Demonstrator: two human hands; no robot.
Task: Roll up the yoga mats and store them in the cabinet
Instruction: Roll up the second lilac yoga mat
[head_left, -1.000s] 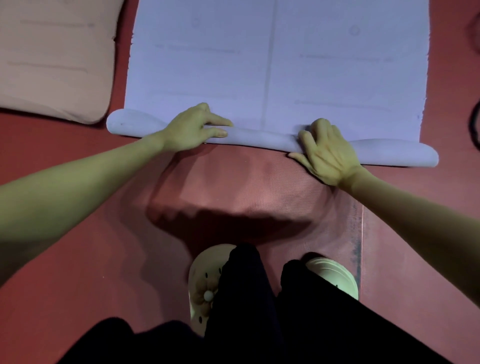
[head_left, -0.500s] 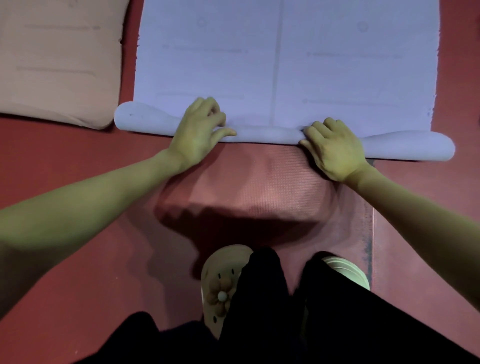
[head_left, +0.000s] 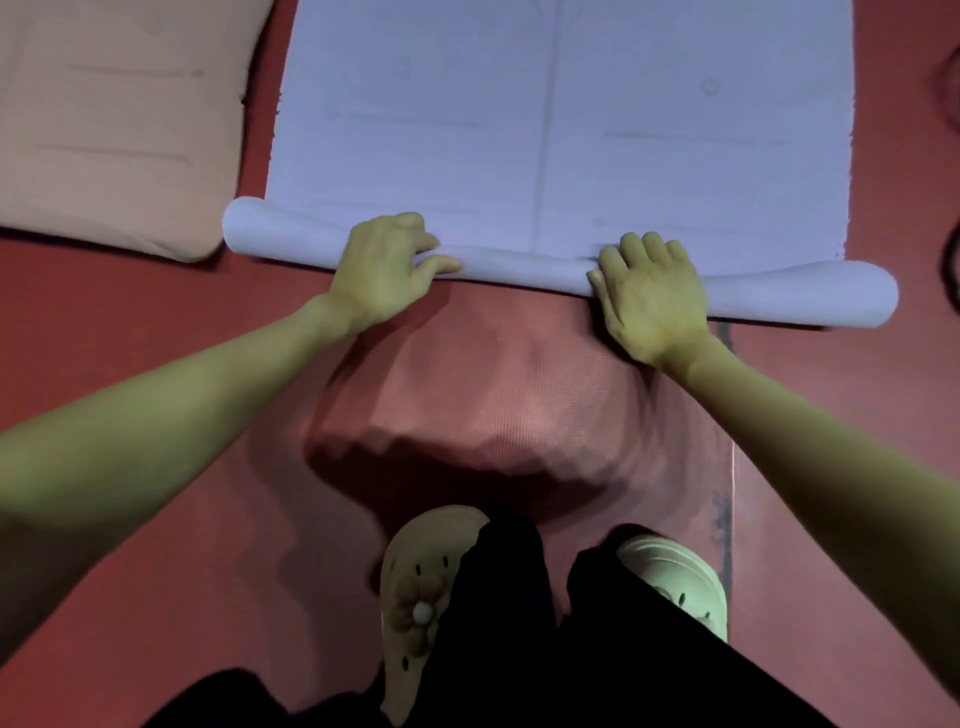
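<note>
Two hands are lying on one rolled edge, seen from the head camera, the only view. The lavender yoga mat (head_left: 561, 119) is lying flat on the red floor (head_left: 156, 597), stretching away beyond both hands, and its near end is wound into a slim roll (head_left: 519, 267) running crosswise under the palms.

The left hand (head_left: 382, 275) is resting on the roll toward its left part — fingers bent over the top and far side, thumb pointing along the near face toward the other hand. The right hand (head_left: 652, 296) is pressing down on the roll further right, fingers curled over its crest, knuckles raised, the heel of the palm sitting just on the near side. Between the two hands the roll is looking thinner; outside each hand it is flaring into wider, looser ends.

Beyond the left hand and further left, a beige cushion (head_left: 114, 119) is lying close to the roll's left end. Nearer than the hands, two pale clogs (head_left: 421, 597) are standing on the floor, partly covered by black trouser legs (head_left: 498, 649).
</note>
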